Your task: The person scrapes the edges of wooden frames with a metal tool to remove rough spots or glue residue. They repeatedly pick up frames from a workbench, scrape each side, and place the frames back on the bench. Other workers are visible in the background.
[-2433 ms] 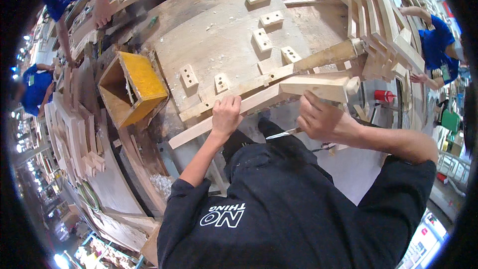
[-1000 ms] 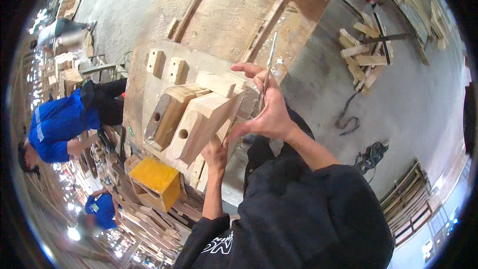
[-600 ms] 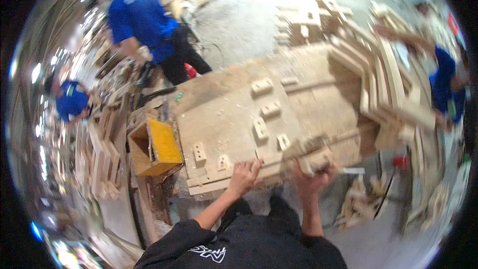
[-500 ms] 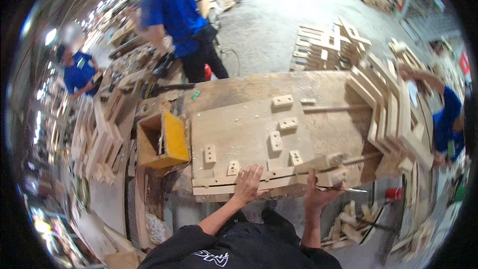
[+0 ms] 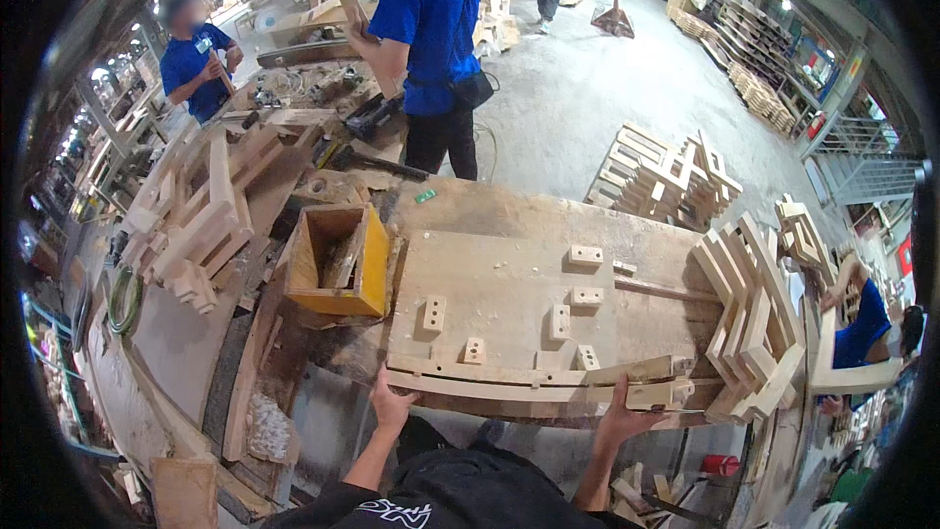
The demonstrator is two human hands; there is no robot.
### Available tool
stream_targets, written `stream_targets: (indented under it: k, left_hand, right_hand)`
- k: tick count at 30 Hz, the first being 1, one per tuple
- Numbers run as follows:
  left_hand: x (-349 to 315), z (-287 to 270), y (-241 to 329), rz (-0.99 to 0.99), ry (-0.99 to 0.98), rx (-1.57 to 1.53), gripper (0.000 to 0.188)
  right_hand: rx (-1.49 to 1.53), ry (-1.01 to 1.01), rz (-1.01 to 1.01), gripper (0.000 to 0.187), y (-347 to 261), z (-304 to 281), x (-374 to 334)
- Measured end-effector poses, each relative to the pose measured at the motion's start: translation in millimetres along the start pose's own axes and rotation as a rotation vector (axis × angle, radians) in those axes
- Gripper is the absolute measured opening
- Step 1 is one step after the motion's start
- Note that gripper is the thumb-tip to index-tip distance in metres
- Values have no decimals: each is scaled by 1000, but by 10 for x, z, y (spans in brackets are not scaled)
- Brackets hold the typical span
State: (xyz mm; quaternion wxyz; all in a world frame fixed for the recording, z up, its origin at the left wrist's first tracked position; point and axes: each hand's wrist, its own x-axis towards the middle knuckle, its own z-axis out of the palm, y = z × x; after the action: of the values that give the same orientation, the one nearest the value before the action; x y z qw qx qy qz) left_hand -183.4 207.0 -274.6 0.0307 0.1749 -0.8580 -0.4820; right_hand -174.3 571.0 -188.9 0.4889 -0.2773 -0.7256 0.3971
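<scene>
A long curved wooden rail lies along the near edge of a flat wooden jig board that has several small blocks fixed to it. My left hand presses against the rail's left end with its fingers spread. Further right, my right hand grips the rail from below, just under the square block joint at its right end.
A yellow wooden box stands left of the board. Stacked wooden frames crowd the right end and more frames lie on the left bench. A person in blue stands behind the table, with others at far left and right. A red can sits low right.
The view swung from close on a lifted wooden assembly to the whole table. The rail now lies on the board's near edge, and both hands have come down to it.
</scene>
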Motion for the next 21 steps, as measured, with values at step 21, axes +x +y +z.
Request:
stream_targets:
  k: [21]
  left_hand:
    - [-481,515,1904,541,-1274,35,72]
  right_hand:
    - [55,-519,-641,80,-2126,-166,341]
